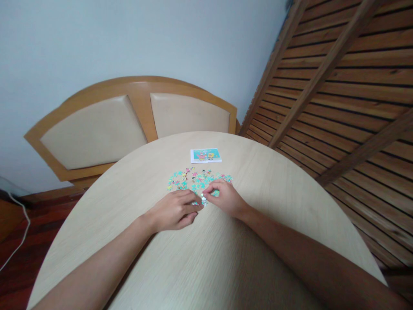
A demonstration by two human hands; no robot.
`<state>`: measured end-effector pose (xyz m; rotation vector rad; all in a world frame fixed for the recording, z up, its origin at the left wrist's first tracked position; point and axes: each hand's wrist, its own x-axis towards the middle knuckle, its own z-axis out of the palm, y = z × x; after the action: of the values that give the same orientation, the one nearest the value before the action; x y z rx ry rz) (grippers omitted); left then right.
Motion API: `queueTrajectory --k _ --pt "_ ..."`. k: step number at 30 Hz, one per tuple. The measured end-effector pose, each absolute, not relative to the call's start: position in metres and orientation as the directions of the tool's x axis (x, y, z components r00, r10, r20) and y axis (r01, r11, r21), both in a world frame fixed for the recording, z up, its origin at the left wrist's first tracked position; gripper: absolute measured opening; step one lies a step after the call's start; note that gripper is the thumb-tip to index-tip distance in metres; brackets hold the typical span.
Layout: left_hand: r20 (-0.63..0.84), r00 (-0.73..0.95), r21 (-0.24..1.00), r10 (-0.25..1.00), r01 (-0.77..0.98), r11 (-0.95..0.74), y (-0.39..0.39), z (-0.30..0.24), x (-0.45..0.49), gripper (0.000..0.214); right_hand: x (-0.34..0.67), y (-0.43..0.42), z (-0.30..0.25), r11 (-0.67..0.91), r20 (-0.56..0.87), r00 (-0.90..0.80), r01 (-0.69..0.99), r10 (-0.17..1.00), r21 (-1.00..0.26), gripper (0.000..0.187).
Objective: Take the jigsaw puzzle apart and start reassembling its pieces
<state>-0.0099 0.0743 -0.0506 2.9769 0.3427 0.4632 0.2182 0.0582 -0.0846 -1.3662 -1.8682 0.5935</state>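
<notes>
Both my forearms reach across a round, pale wooden table (206,258). My left hand (174,211) rests on the tabletop with its fingers pinched on small jigsaw pieces (196,203). My right hand (224,197) meets it fingertip to fingertip, pinching at a piece (204,198) between them. Just beyond the hands lies a scatter of loose turquoise, pink and yellow puzzle pieces (193,178). Farther back lies a small cartoon reference picture (205,155).
A wooden bench back with two beige padded panels (129,125) stands behind the table against a pale wall. A slatted wooden partition (348,107) rises on the right. A white cable (19,232) trails over the dark red floor at the left.
</notes>
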Motion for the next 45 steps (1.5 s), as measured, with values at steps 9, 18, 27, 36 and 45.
queueTrajectory --k 9,18,27,36,45 --pt "0.272 0.933 0.138 0.237 0.206 -0.969 0.075 -0.051 -0.01 0.028 0.218 0.057 -0.081 0.314 0.264 -0.174 0.614 0.949 -0.724 0.006" --pt "0.27 0.931 0.145 0.246 0.213 -0.966 0.074 -0.051 -0.01 0.029 0.221 0.06 -0.086 0.383 0.315 -0.221 0.608 0.923 -0.696 0.005" --pt "0.262 0.932 0.149 0.251 0.218 -0.965 0.074 -0.05 -0.01 0.028 0.221 0.058 -0.086 0.404 0.315 -0.256 0.647 0.914 -0.647 0.007" --pt "0.271 0.931 0.172 0.245 0.204 -0.964 0.074 -0.052 -0.01 0.029 0.243 0.073 -0.076 0.453 0.467 -0.163 0.643 0.869 -0.618 0.011" --pt "0.299 0.915 0.178 0.271 0.226 -0.958 0.074 -0.052 -0.009 0.028 0.289 0.09 -0.078 0.506 0.506 -0.211 0.654 0.836 -0.563 0.009"
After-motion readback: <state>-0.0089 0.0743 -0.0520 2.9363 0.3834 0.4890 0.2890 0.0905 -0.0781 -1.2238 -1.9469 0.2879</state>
